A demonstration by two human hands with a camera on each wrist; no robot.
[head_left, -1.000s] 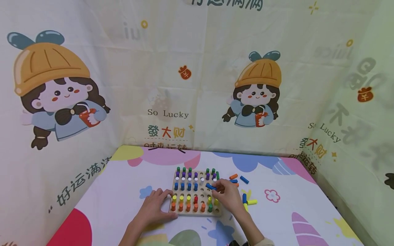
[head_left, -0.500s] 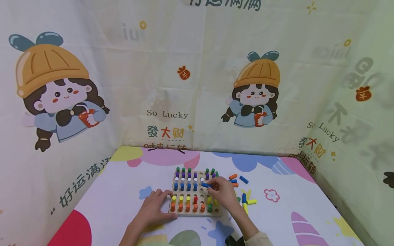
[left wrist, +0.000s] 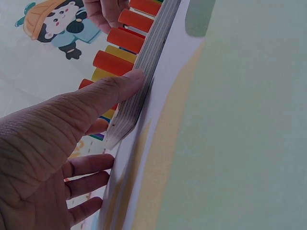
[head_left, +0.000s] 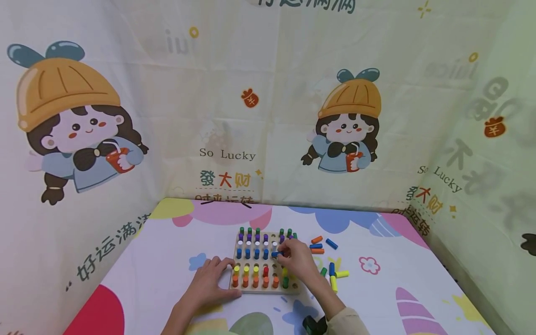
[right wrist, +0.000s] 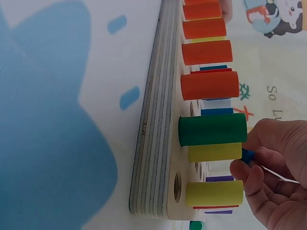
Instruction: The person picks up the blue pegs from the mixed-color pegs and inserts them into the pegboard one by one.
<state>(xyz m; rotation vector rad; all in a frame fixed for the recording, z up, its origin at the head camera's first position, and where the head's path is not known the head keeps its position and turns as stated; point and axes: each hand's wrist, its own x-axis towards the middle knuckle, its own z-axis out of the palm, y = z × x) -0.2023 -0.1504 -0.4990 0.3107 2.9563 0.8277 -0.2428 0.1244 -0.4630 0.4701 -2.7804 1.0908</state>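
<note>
A wooden pegboard holds upright pegs in rows, back to front: green, purple, white, blue, yellow with a red peg, and orange with a green peg near the right. My left hand holds the board's front left corner, thumb on the front edge and index finger at the left side. Over the board, my right hand pinches a blue peg, which leans right beside the blue row's right end. In the right wrist view only a bit of that peg shows between the fingertips.
Right of the board lie loose orange pegs and blue pegs. Closer to me are a green peg, another blue one and yellow pegs. A printed cloth hangs behind the table.
My right hand has moved left with the blue peg, from right of the blue row to its right end, and lowered the peg's far end toward the board. My left hand stays put.
</note>
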